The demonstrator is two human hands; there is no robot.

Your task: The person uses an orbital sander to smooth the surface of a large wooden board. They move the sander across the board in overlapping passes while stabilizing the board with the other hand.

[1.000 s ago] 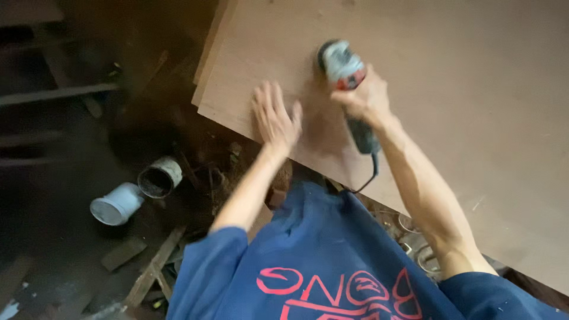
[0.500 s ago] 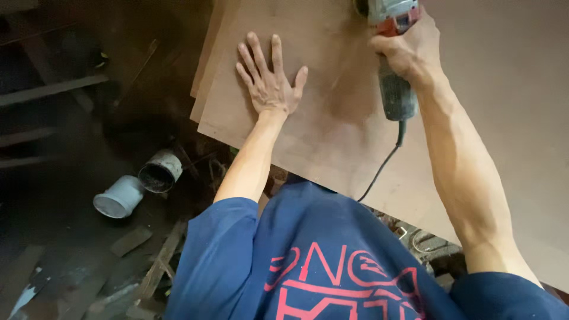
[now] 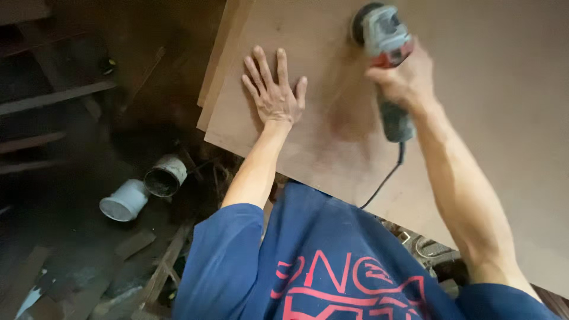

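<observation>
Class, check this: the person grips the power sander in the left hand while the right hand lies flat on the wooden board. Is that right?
Not quite: the hands are swapped. In the head view the right hand grips the power sander, while the left hand lies flat, fingers spread, on the wooden board.

Left hand point(image 3: 274, 92) flat on plywood sheet point(image 3: 486, 106); right hand point(image 3: 403, 80) grips a blurred, probably sanding, power tool point(image 3: 382, 44).

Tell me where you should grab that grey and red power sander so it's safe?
Probably by the slim dark grey handle of the grey and red power sander, coming from the cord end, as the right hand does. The round sanding head sits at the far end, on the brown plywood sheet.
</observation>
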